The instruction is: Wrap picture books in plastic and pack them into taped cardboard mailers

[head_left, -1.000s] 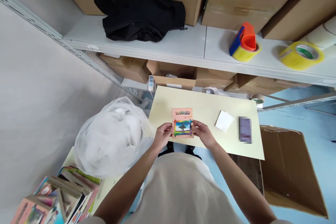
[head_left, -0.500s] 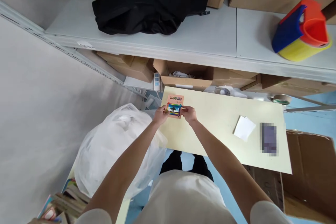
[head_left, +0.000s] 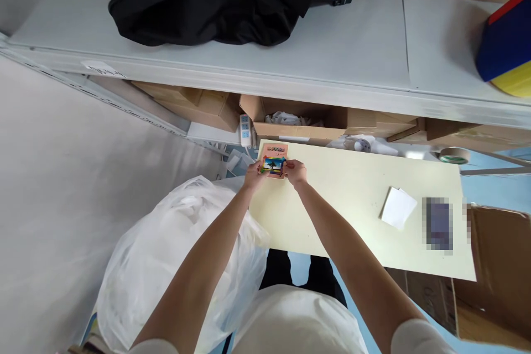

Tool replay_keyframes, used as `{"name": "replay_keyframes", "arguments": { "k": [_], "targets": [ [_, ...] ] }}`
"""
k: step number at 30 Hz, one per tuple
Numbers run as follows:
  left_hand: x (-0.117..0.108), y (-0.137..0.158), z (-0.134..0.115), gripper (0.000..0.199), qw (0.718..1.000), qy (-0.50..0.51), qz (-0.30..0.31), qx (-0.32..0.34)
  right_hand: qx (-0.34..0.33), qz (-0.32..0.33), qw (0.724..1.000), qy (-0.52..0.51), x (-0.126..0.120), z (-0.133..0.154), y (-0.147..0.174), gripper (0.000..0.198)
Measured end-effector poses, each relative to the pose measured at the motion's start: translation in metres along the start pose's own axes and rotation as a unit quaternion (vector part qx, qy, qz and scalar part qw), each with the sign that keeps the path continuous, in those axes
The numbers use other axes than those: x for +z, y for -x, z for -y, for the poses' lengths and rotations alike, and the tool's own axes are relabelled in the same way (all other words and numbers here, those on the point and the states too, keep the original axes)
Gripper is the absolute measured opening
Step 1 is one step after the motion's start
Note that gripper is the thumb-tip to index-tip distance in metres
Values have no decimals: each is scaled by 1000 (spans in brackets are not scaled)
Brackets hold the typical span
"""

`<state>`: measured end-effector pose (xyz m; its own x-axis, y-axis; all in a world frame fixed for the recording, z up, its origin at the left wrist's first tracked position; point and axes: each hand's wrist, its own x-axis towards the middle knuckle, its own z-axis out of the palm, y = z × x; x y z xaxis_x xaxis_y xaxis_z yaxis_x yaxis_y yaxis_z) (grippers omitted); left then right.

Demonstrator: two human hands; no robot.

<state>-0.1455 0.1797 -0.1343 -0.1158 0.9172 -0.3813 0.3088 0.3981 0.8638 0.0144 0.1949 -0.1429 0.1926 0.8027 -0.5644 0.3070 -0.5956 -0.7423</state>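
Note:
A small pink booklet (head_left: 274,151) with a picture of a tree in a rainbow-coloured frame is held over the far left corner of the pale yellow table (head_left: 332,204). My left hand (head_left: 255,176) grips its left edge, fingers closed. On the right edge my right hand (head_left: 295,171) pinches the booklet. Whether the booklet touches the table top I cannot tell. White sheets of paper (head_left: 397,207) lie farther right on the table, beside a blurred-out dark object (head_left: 438,224).
A large white plastic bag (head_left: 166,265) bulges left of the table. Behind stand an open cardboard box (head_left: 298,131) and a power strip (head_left: 245,130). The grey shelf (head_left: 249,69) above holds black cloth (head_left: 207,0). A tape roll (head_left: 454,155) and another open box (head_left: 498,265) are at right.
The camera view has shifted, so the shelf's things sit farther out to the sides. Both hands keep their hold on the booklet, which stays at the same table corner.

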Motion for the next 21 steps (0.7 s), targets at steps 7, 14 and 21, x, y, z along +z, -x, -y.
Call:
{"name": "replay_keyframes", "arguments": {
  "k": [7,14,21],
  "targets": [
    [-3,-3,3,15,998,-51,-12,20,-16,4,1000,10,3,-2,3,31],
    [-5,12,4,35,997,-67,-29,12,-8,-12,1000,0,-6,-11,15,45],
    [1,77,-2,37,995,-88,7,49,-2,-10,999,-52,-48,-63,104,40]
  ]
}}
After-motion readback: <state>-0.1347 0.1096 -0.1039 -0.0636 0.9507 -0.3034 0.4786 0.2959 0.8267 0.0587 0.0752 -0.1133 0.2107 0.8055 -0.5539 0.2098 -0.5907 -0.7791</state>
